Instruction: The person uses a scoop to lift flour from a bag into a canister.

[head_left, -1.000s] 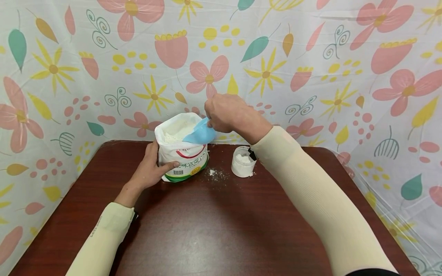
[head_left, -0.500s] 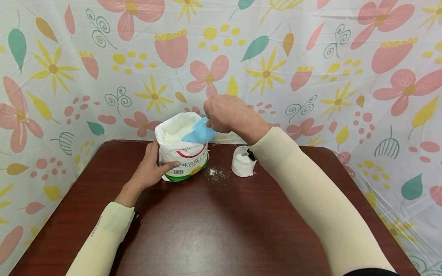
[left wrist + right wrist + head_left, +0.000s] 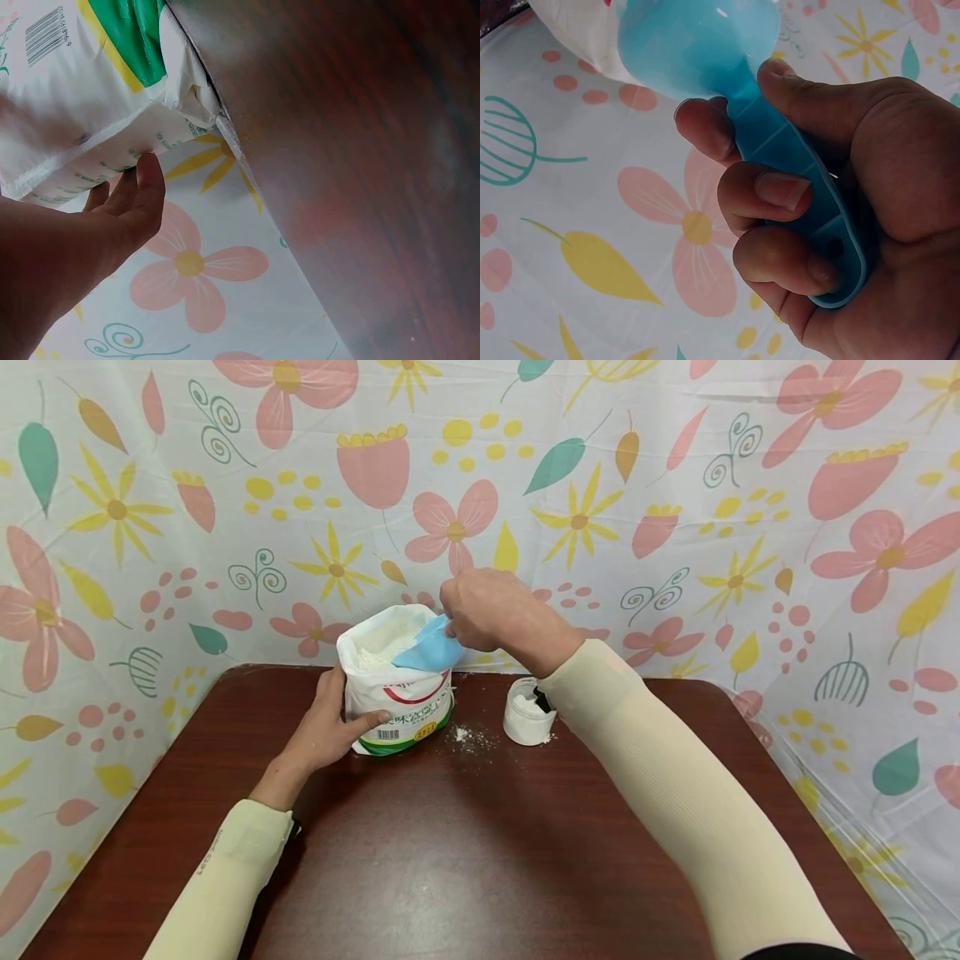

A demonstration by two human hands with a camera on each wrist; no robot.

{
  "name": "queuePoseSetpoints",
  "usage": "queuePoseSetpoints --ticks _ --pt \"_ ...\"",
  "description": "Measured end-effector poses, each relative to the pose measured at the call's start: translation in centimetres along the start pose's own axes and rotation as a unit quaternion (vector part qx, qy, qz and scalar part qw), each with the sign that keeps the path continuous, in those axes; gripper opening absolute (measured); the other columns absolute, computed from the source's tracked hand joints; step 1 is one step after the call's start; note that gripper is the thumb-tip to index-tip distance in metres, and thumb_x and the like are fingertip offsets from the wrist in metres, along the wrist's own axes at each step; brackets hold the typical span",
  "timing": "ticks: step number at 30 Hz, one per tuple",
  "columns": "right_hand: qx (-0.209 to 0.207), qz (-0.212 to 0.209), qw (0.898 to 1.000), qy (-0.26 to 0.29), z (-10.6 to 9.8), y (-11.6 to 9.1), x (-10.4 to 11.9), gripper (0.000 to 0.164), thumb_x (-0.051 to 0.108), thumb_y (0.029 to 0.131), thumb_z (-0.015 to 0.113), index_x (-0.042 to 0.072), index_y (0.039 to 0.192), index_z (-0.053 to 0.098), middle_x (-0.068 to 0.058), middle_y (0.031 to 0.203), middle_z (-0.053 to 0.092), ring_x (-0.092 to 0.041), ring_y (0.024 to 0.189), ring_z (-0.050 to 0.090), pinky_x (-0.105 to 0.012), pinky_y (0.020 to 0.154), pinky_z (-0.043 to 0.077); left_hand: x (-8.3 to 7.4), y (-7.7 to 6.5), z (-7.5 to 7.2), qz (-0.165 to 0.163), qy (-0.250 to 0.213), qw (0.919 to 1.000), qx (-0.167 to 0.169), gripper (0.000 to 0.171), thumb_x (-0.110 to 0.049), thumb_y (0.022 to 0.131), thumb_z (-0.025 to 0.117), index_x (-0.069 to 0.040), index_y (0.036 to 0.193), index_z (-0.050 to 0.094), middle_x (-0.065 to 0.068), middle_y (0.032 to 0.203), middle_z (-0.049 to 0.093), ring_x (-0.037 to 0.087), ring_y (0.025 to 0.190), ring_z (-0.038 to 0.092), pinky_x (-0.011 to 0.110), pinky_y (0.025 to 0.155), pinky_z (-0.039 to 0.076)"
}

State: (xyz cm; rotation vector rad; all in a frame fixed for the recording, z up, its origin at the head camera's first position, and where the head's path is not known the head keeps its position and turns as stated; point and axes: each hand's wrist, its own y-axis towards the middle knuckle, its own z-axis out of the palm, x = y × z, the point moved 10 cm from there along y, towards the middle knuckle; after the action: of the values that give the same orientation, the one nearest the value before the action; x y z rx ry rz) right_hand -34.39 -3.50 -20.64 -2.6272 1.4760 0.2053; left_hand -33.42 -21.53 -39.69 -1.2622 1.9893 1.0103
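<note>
My right hand grips the handle of a light blue scoop, fingers curled round it in the right wrist view. The scoop's bowl dips into the mouth of an open white bag of white powder, right at its rim. My left hand holds the bag from the left, thumb across the printed front near the barcode. In the left wrist view the fingers lie against the bag's side panel. A small clear tub with white powder inside stands right of the bag, under my right forearm.
Spilled white powder lies on the dark brown table between bag and tub. A flower-patterned cloth hangs close behind the table's back edge and down both sides.
The right hand and scoop have shifted very slightly left and down at the bag's mouth. The left hand, the bag and the tub stay where they were.
</note>
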Motion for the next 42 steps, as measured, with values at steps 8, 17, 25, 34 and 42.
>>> queuePoseSetpoints --ticks 8,17,25,34,42 --pt "-0.003 0.004 1.0 0.001 0.1 0.1 0.1 0.017 0.027 0.101 0.071 0.01 0.1 0.07 -0.005 0.09 0.065 -0.025 0.079 0.061 -0.043 0.069 0.054 0.2 -0.1 0.1 -0.011 -0.011 0.9999 0.002 0.1 -0.03 0.093 0.085 -0.029 0.167 0.018 0.011 0.149 0.032 0.029 0.141 0.027 0.067 0.114 0.035" --pt "0.001 0.013 1.0 0.005 0.5 0.4 0.1 0.017 0.028 0.102 0.07 0.011 0.099 0.07 -0.004 0.088 0.064 -0.024 0.079 0.06 -0.042 0.068 0.054 0.3 -0.1 0.2 -0.019 -0.015 0.9997 0.005 0.1 -0.031 0.093 0.085 -0.029 0.167 0.017 0.012 0.148 0.03 0.031 0.141 0.028 0.068 0.115 0.034" --pt "0.002 0.02 1.0 0.006 0.7 0.5 0.1 0.019 0.03 0.103 0.069 0.011 0.103 0.07 -0.004 0.094 0.068 -0.027 0.083 0.064 -0.045 0.072 0.057 0.3 0.0 0.2 -0.014 -0.014 0.9998 0.004 0.101 -0.032 0.094 0.084 -0.032 0.168 0.016 0.012 0.149 0.031 0.03 0.142 0.027 0.068 0.115 0.034" --pt "-0.001 0.016 1.0 0.017 0.9 0.9 0.3 0.02 0.028 0.102 0.07 0.012 0.113 0.075 -0.005 0.094 0.068 -0.028 0.084 0.064 -0.047 0.074 0.057 0.5 -0.1 0.2 -0.021 -0.014 0.9997 0.006 0.101 -0.033 0.094 0.084 -0.032 0.168 0.015 0.012 0.15 0.03 0.03 0.142 0.027 0.068 0.115 0.034" --pt "-0.003 0.009 1.0 0.004 1.1 1.2 0.6 0.047 0.029 0.102 0.071 0.021 0.149 0.064 -0.009 0.108 0.07 -0.028 0.092 0.068 -0.049 0.078 0.059 0.4 0.0 0.1 -0.021 -0.011 0.9997 0.007 0.102 -0.034 0.094 0.084 -0.031 0.168 0.014 0.012 0.151 0.03 0.031 0.143 0.027 0.068 0.114 0.034"
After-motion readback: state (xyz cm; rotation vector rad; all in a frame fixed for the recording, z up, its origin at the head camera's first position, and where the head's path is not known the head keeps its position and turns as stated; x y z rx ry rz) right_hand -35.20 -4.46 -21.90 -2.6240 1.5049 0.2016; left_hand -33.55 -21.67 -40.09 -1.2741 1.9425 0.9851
